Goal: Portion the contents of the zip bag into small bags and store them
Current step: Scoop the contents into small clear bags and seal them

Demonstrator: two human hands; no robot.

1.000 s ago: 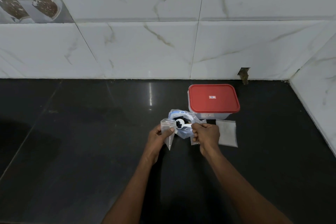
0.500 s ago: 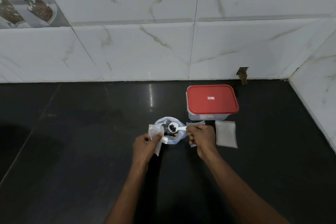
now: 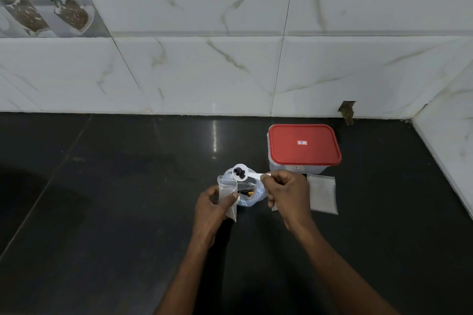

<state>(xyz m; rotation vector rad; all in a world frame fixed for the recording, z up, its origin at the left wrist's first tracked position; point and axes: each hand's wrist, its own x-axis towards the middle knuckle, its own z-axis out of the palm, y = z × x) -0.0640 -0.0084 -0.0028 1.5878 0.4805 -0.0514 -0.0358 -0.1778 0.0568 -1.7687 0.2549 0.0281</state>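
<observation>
Loaded spoon (image 3: 252, 175) held over zip bag (image 3: 256, 193)
A small bag (image 3: 227, 194) is gripped by left hand (image 3: 212, 208), the spoon (dark bits (image 3: 240, 172), perhaps seeds) pinched by right hand (image 3: 286, 194)

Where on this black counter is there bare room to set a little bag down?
The widest bare patch is the counter left of the left hand, back to the tiled wall. Another lies between the red-lidded box and the right side wall. Crowded: between the hands, around the zip bag, and by the flat bags beside the right hand.
</observation>
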